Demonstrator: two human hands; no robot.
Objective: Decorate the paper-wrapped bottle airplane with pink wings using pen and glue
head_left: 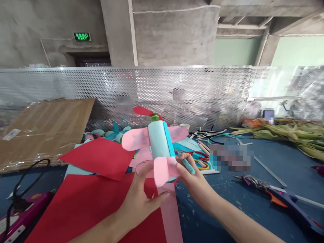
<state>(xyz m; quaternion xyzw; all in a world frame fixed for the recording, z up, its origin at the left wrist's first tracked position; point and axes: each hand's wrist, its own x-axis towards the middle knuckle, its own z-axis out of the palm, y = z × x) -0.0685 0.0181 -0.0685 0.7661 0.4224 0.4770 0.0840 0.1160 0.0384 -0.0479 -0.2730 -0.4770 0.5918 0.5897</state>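
Note:
A toy airplane (159, 140) made from a bottle wrapped in light-blue paper is held up in front of me. It has pink wings, a pink tail, a green bottle neck and a red propeller at the far end. My right hand (191, 173) grips it by the tail end. A light-blue pen-like stick (187, 164) is also tucked between that hand's fingers. Beside the tail's left side is my left hand (140, 195), its thumb stretched away from the fingers. Some of its fingertips are hidden behind the pink tail.
Red sheets (101, 209) lie under my hands. Scissors (202, 155) lie beyond my right hand. A blue glue gun (280, 195) rests at right, near corn husks (286, 135). Cardboard (50, 131) leans at left, above a purple power strip (30, 216). A perforated metal screen (162, 91) stands behind.

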